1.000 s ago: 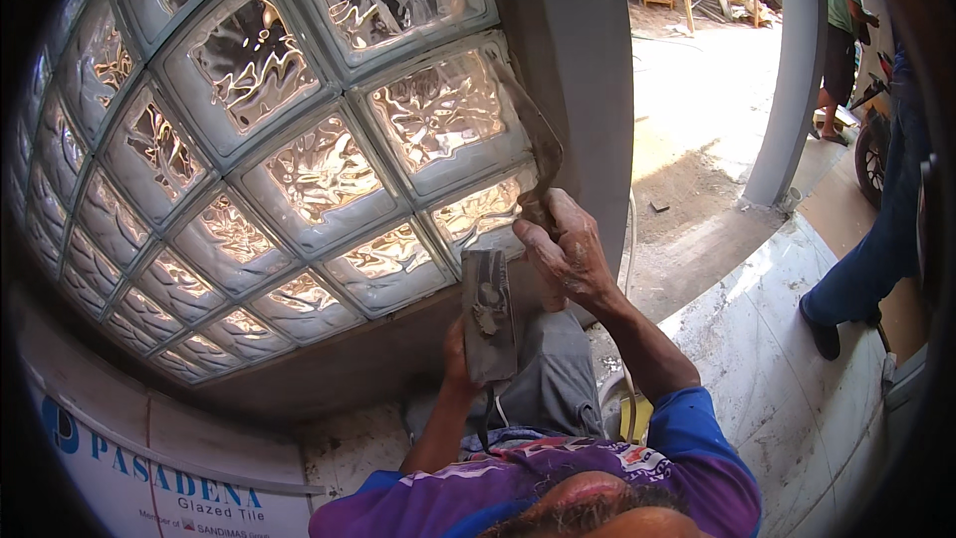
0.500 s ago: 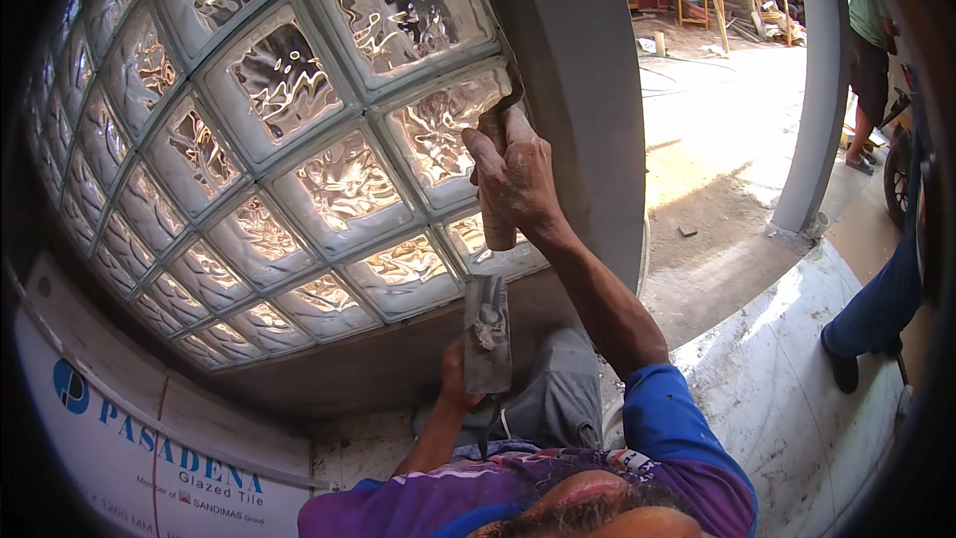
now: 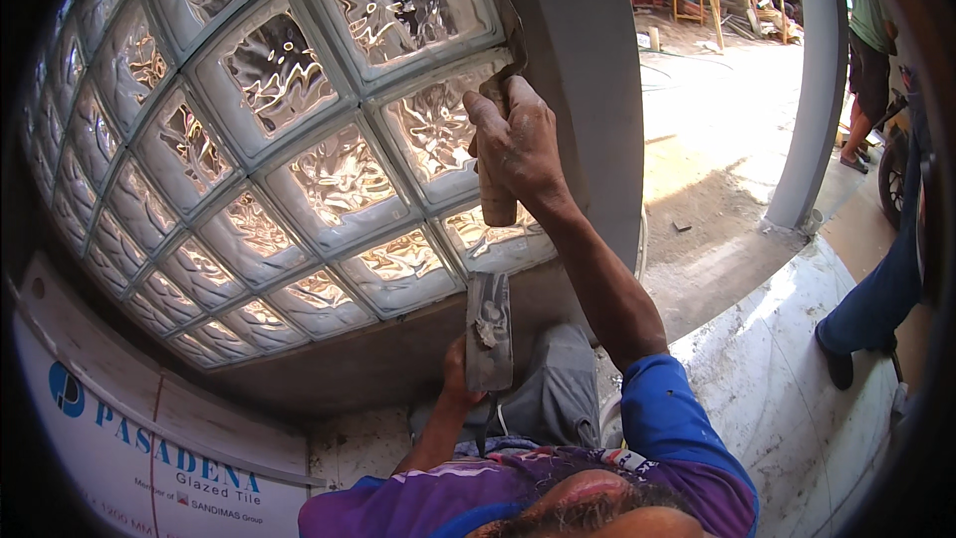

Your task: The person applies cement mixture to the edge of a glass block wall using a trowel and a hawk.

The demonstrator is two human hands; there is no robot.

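My right hand [image 3: 528, 144] is wrapped round the wooden handle [image 3: 497, 197] of a trowel. The thin trowel blade [image 3: 515, 35] points up along the seam between the glass block wall [image 3: 360, 100] and the grey plastered column [image 3: 588, 90]. Lower down, in front of my lap, my left hand [image 3: 457, 375] holds a flat rectangular metal trowel [image 3: 489, 364] with a dab of grey mortar [image 3: 486, 331] on its face. Most of the left fingers are hidden behind that plate.
A white printed tile carton [image 3: 110, 448] leans at lower left. Right of the column lie a sunlit yard [image 3: 717, 100] and a pale, dirty slab [image 3: 767, 339]. At far right are a person in a green top [image 3: 868, 15], another's jeans leg [image 3: 871, 294] and a wheel [image 3: 893, 174].
My right hand and its trowel have slid a little upward along the seam. The left hand and the flat trowel have stayed almost still.
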